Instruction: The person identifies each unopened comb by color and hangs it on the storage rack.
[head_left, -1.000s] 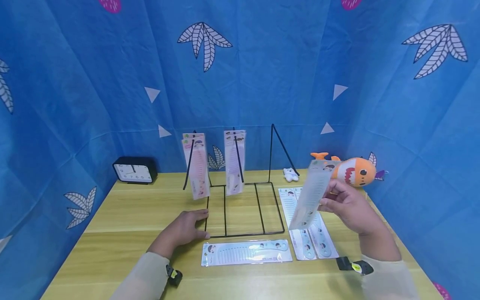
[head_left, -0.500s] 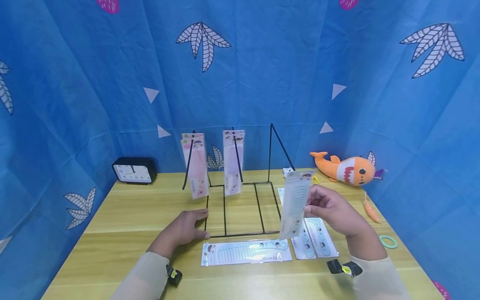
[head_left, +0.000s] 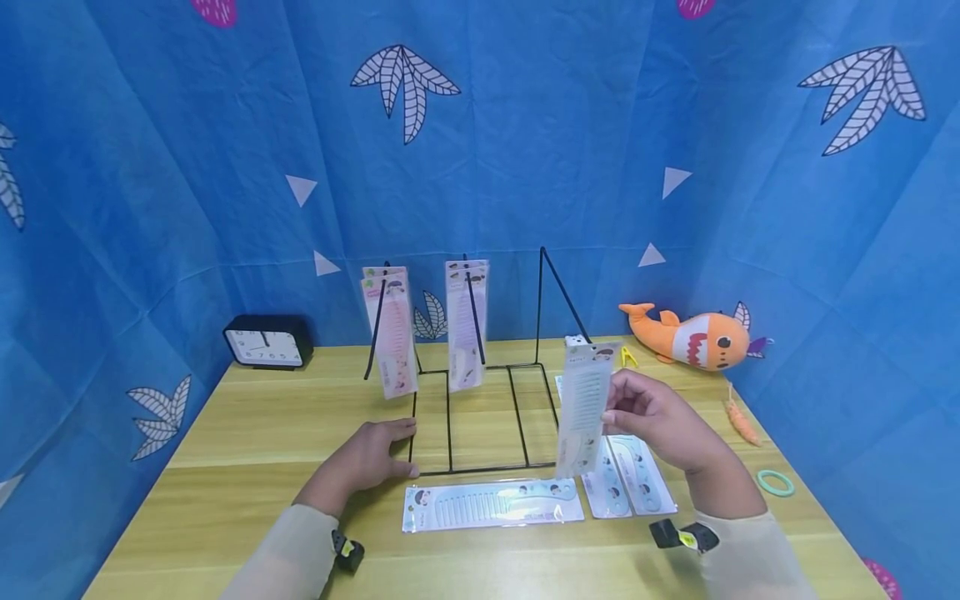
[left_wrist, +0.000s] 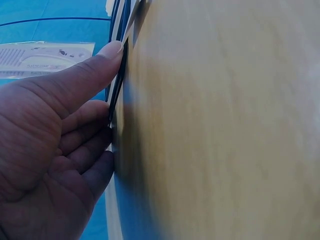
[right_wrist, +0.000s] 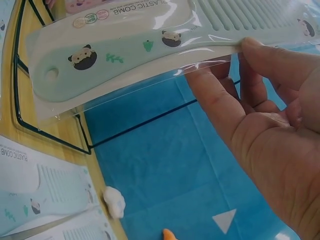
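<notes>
- Comb pack [head_left: 587,406], a pale green plastic comb sealed in a clear sleeve, hangs upright in the air just right of the black wire rack [head_left: 486,417], over the rack's front right corner.
- Right hand [head_left: 654,417] pinches the pack by one long edge, thumb on one face and fingers [right_wrist: 220,107] behind; the sleeve is glossy film, so I judge it could slide out of that light pinch.
- Held by the edge only, the pack may twist or sag, and its lower end could catch the rack's base wire.
- Rack's right-hand prong [head_left: 558,292] is a thin slanted wire; the small hang hole [right_wrist: 51,74] near the comb's handle end could easily miss it.
- Left hand [head_left: 367,461] lies flat on the table [head_left: 225,467] with straight fingers [left_wrist: 95,65] against the rack's front left corner; if that pressure eased, a knock might shift the rack.
- Two sets of packs [head_left: 395,333] already hang on the rack's left and middle prongs; a jolt could swing them off.
- In the right wrist view the comb shows little bear faces and leaf prints, with wide teeth along one side.
- More packs [head_left: 491,505] lie flat on the table in front of the rack and to its right.
</notes>
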